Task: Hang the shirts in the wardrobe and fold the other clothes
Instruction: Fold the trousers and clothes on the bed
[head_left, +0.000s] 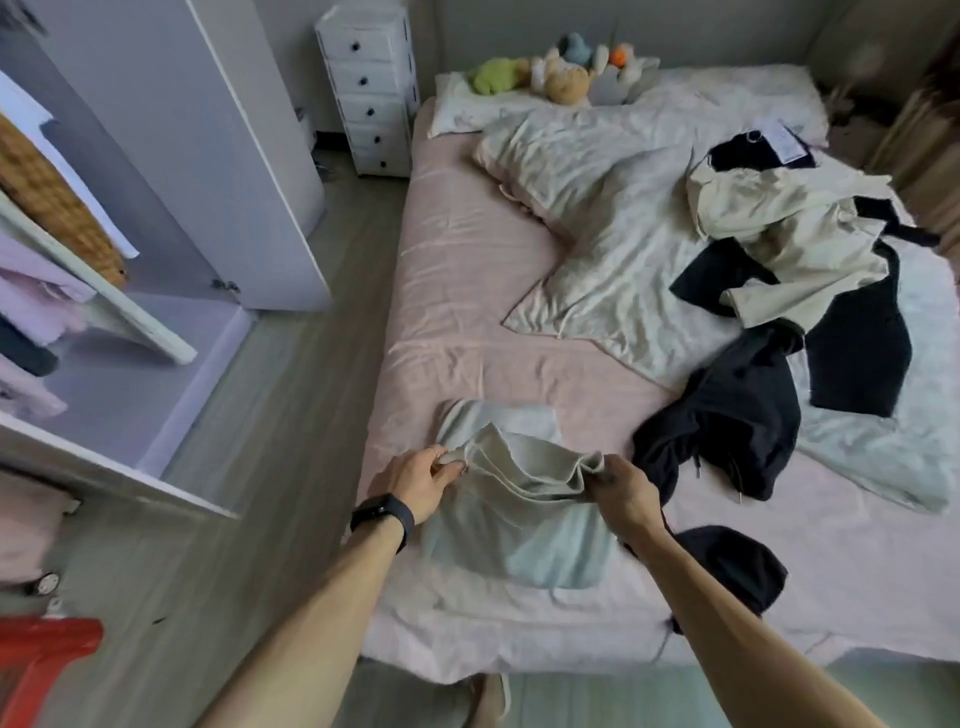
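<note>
Left hand (415, 486), right hand (626, 493) pinch pale garment (524, 540) | pink bed (467, 291) | open wardrobe (171, 358)

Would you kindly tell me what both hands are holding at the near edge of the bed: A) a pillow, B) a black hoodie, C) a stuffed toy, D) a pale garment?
D: the left hand and right hand each pinch the top edge of the pale garment; the black clothes lie unheld.

A bed (467, 291) under a pink sheet is the landmark. A crumpled pale duvet (623, 208) lies across it. Plush toys (561, 73) sit at its head, with a white drawer unit (371, 88) left of them. A red object (41, 654) stands left of its foot.
</note>
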